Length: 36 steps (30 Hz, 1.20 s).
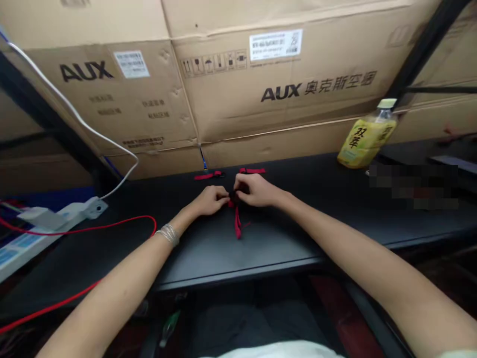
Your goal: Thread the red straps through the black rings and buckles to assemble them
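My left hand (212, 200) and my right hand (257, 190) meet over the middle of the black table (238, 253). Both pinch a red strap (237, 223) at its small black end piece, which the fingers partly hide. The strap's loose red length hangs down from there toward the table's front edge. Just beyond the hands lie two more red straps: one red strap with a black piece (208, 175) behind my left hand, and another red strap (257, 171) behind my right hand.
Large AUX cardboard boxes (276, 109) wall off the back. A yellow-labelled bottle (367, 136) stands at the right rear. On the left lie a white power strip (70, 216) with a plug, a white cable (80, 114) and a red cable (122, 222).
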Motion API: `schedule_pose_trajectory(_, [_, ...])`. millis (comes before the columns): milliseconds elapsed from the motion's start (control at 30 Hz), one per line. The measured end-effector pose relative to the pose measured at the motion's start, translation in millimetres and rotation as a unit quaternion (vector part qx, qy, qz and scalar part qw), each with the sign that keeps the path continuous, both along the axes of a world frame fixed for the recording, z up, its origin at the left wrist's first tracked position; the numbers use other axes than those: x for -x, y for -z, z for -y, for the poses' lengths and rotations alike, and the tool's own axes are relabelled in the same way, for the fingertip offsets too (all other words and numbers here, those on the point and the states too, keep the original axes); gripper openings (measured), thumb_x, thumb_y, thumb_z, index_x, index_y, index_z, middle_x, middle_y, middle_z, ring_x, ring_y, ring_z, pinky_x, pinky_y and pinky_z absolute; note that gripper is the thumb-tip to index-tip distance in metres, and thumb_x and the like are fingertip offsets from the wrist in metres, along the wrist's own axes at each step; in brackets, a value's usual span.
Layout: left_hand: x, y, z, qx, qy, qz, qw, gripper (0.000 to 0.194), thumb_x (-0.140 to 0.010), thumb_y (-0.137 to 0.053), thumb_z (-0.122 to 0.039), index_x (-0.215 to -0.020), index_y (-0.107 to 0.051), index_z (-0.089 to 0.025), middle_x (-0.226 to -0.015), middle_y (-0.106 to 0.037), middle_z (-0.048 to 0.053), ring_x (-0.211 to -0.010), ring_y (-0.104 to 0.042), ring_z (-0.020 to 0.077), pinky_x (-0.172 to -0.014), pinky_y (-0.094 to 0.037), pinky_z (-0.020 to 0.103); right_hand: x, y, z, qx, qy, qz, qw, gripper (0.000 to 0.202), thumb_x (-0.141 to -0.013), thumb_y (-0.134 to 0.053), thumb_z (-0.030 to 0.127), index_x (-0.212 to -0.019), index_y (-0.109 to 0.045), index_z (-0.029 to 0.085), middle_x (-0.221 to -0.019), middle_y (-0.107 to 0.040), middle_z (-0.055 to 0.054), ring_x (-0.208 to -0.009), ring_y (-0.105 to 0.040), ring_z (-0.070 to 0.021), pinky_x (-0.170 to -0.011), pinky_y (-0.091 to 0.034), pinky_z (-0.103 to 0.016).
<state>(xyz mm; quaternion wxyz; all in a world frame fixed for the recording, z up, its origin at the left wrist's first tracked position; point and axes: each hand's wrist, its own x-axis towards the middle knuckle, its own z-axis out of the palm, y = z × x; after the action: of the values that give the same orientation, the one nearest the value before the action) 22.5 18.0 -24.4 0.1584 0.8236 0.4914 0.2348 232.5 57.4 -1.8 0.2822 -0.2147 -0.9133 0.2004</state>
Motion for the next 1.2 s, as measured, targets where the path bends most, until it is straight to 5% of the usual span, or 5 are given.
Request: schedule_pose_trajectory(1200, [-2.6, -3.3, 1.5, 0.013, -0.01, -0.005, 1.0, 0.021, -0.083, -0.056, -0.025, -0.073, -0.069, -0.013, -0.069, -0.062, 0.001, -0.061, -0.05, 0.0117, -0.059, -0.038, 0.024, 2.5, 2.3, 1.0, 0.017, -0.018, -0.008, 1.0, 0.005, -0.08, -0.055, 0.014, -0.086, -0.056, 0.014, -0.077, -0.061, -0.002, -0.069, -0.052, -0.0107, -0.066, -0.038, -0.023])
